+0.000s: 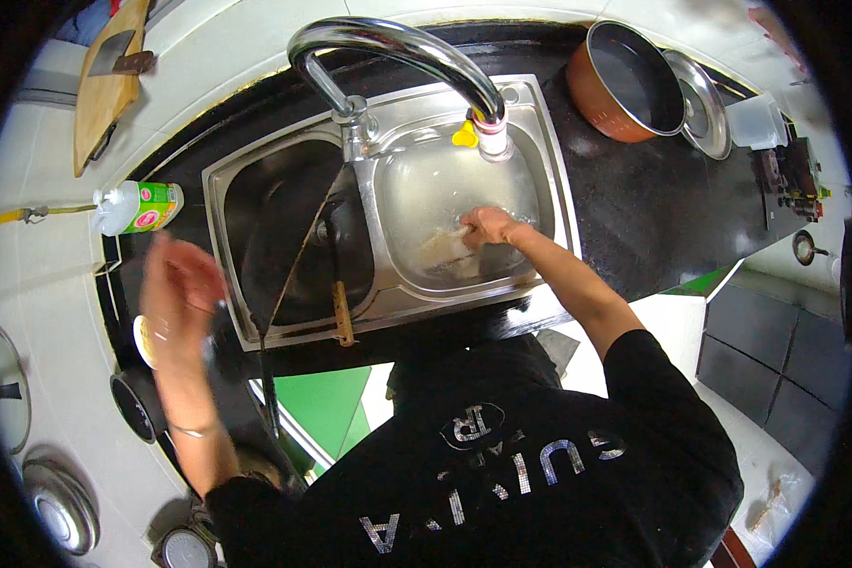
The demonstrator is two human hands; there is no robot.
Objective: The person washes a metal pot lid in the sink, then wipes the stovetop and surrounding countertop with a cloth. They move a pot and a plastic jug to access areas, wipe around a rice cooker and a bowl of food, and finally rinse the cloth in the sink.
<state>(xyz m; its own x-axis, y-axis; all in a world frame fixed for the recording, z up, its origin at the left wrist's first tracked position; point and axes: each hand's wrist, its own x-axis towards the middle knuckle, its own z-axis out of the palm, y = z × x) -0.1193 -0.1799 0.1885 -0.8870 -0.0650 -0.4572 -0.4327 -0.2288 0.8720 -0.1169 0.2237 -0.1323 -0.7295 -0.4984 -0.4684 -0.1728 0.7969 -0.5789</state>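
My right hand reaches into the right basin of a stainless steel double sink and grips a pale, thin thing, perhaps a cloth. Cloudy water covers most of it, so its kind is unclear. My left hand is raised over the counter left of the sink, blurred, with fingers apart and nothing seen in it. A plastic detergent bottle stands just beyond it. In the left basin is dark cookware; a wooden handle rests across the front rim.
A chrome faucet arches over the right basin. An orange pot, a metal lid and a clear plastic container stand at the back right. A cleaver and wooden cutting board are at the left wall.
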